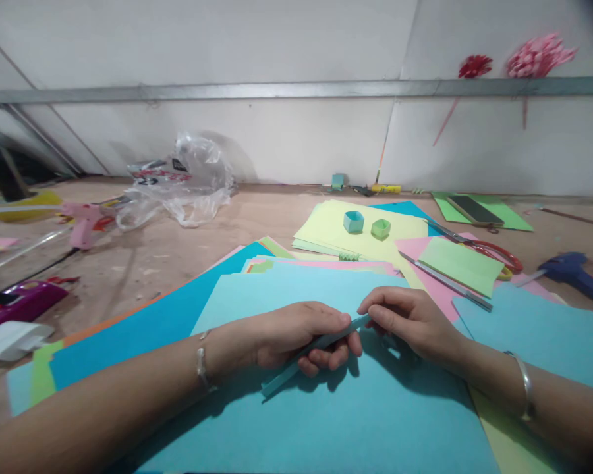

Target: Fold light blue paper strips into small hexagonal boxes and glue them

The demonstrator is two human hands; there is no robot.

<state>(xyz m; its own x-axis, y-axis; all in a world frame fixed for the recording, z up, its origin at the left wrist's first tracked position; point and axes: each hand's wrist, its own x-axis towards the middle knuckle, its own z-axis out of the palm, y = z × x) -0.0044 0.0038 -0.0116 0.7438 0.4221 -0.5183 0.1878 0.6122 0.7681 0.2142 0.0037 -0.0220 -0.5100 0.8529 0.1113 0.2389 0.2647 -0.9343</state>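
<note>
1. L hand [306, 332]: closed round a long, narrow, teal-blue paper strip [326, 340], thumb on top, fingers curled underneath.
2. R hand [420, 322]: thumb + index pinched on the strip's far right end, right next to the L thumb. Strip's in the near middle, on a slant, its near left end sticking out of the L hand, just over a big light-blue paper sheet [375, 428].
3. Containers: small light-blue, angular, open-top paper cup [354, 222], w/ a smaller lime-green, angular, open-top paper cup [381, 228] just to its right. Both sit upright on pale-yellow paper [321, 225], far side of the hands. Can't tell abt the bottoms inside.
4. Crumpled clear plastic bag [192, 174] w/ red + dark marks, far left. Can't tell if that's print or stuff in it tbh.
5. Far right: dark flat phone [474, 210] lying on a bright-green paper sheet [516, 220]; a bit nearer, red-handled metal scissors [497, 253].
6. Glue guns: pink plastic one [83, 224] on the left, dark-blue plastic one [580, 276] on the right, both well apart from the hands.
</note>
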